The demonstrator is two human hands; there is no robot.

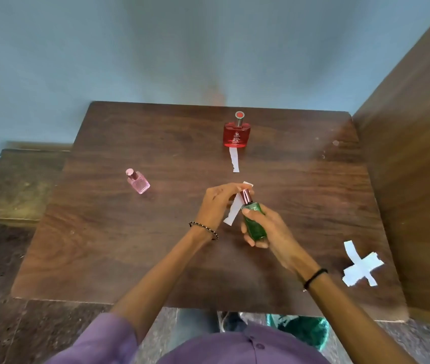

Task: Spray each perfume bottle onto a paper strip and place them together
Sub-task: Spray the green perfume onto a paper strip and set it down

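Note:
My right hand (266, 232) grips a green perfume bottle (254, 222) with a pink cap over the middle of the wooden table (130, 245). Beside the bottle's cap, my left hand (218, 203) pinches a white paper strip (232, 214) that hangs down between the two hands. A red perfume bottle (236, 134) stands at the far side of the table, with a white paper strip (234, 160) lying just in front of it. A small pink perfume bottle (137, 181) stands to the left.
Two white paper strips (361, 264) lie crossed near the table's right edge. A brown wooden panel (418, 153) rises along the right side. A lower wooden surface (17, 182) adjoins the table on the left. A green bin (305, 332) sits under the table.

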